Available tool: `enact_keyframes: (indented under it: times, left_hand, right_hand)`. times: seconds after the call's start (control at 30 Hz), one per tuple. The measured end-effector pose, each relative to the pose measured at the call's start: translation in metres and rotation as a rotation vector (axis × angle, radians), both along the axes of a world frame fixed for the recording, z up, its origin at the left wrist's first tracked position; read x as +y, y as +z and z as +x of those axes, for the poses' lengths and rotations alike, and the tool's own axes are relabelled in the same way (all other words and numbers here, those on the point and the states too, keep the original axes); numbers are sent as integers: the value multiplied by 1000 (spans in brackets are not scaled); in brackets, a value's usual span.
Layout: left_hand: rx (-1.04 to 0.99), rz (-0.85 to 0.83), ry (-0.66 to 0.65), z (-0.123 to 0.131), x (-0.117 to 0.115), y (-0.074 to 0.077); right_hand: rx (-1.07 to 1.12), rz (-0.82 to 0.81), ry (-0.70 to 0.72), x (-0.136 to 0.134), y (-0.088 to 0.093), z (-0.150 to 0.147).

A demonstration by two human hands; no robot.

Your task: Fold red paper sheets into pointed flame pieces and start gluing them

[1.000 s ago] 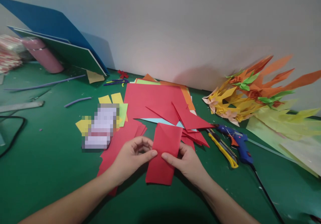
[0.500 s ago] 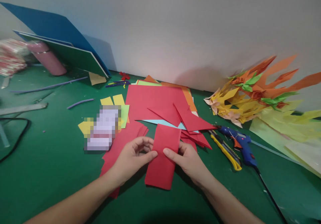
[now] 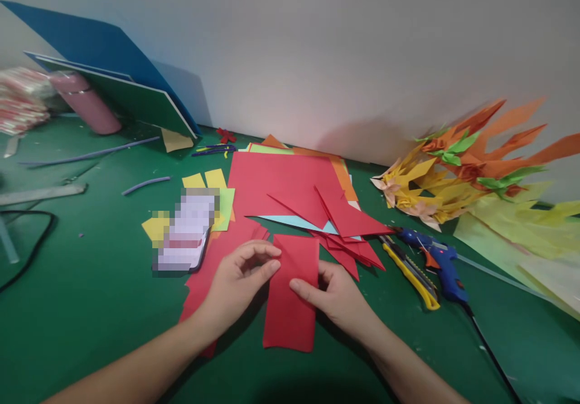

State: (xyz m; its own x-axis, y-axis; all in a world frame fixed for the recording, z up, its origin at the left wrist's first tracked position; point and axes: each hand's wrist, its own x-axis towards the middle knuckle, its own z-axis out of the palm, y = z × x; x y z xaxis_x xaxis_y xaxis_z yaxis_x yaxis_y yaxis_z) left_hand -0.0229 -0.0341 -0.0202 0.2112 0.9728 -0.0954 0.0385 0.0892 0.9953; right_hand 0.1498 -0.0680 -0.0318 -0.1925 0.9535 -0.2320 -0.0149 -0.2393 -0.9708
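Note:
A tall, narrow rectangle of folded red paper [image 3: 292, 322] is held up in front of me above the green table. My right hand [image 3: 339, 292] grips its right edge, thumb flat on the front and fingers behind. At the upper left edge, my left hand [image 3: 240, 280] pinches the paper between thumb and curled fingertips. Loose red paper pieces [image 3: 220, 250] lie under and beside my left hand. Beyond the held paper, several pointed red folded pieces [image 3: 357, 220] rest partly on a large red sheet [image 3: 281, 180].
A phone [image 3: 188, 232], its screen blurred, lies at left among yellow paper squares [image 3: 194, 180]. At right are a yellow cutter knife [image 3: 412, 274], a blue glue gun [image 3: 448, 265] with its cord, and paper flowers [image 3: 457, 162]. A pink bottle [image 3: 88, 105] leans near boards at back left.
The red folded paper has shifted slightly down and left, and stands straighter. My left hand's fingertips have moved up nearer its top left corner; my right hand has lowered a little.

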Motion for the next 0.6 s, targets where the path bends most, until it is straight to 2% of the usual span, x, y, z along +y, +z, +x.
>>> enact_keyframes:
  times: [0.23, 0.37, 0.6]
  left_hand:
    - [116, 144, -12, -3, -2, -3]
    - [177, 125, -64, -2, -5, -4]
    - [166, 93, -94, -3, -5, -3]
  right_hand:
    - [115, -5, -123, 1, -2, -1]
    - [92, 9, -178, 1, -2, -1]
    - [66, 26, -186, 1, -4, 1]
